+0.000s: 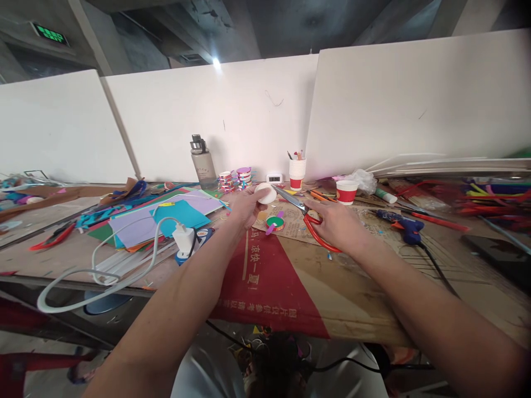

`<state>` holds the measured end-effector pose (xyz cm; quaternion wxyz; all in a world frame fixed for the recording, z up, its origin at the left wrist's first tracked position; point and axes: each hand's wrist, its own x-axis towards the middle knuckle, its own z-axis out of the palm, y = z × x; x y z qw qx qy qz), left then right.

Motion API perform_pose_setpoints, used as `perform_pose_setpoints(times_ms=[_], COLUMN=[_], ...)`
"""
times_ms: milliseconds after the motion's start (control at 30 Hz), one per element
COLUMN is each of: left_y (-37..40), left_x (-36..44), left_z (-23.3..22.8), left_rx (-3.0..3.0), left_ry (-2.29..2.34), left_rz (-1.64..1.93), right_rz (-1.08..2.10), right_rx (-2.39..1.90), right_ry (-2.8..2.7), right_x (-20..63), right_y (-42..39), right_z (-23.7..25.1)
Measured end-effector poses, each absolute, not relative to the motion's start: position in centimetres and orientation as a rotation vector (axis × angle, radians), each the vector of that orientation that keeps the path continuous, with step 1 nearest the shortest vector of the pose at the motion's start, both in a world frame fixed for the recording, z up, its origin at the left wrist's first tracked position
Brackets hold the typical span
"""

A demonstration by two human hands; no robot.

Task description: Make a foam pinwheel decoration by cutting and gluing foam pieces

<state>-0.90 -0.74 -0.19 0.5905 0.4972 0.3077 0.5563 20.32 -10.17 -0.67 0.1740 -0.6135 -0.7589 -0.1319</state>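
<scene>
The left hand (248,205) is up near the middle of the frame, pinching a white disc (265,194) between thumb and fingers at its left side. The right hand (333,221), just right of centre, is curled around the red handles of the scissors (305,209), whose blades point up and left at the disc's right edge. From where I stand I can't tell whether the tips touch it.

The disc looks thin and light, like paper or card: stiff enough to hold its shape, I'd guess, but easily creased under a hard pinch. A light grip on the rim, well away from the blades, should suit it, and it doesn't look slippery. The scissors seem the heavier of the two, rigid, and best held by those handles.

Just below the disc, a small green piece (275,223) with purple tabs sits on the cardboard (269,287) spread over the counter (20,254). It looks light too, and the tabs could bend, so I'd take it by its side wall. Right of centre stands a red and white cup (347,193); farther right lies a blue glue gun (410,231).
</scene>
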Motion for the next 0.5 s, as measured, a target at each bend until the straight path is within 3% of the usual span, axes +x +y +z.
perform_pose_setpoints(times_ms=[500], left_y=[-0.86], left_x=[-0.79], left_z=[-0.15], left_rx=[1.09], left_ry=[0.756], left_rz=[1.285], right_rz=[-0.404], right_rx=[-1.639], right_ry=[-2.198], right_x=[20.43], right_y=[-9.94], right_z=[-0.88])
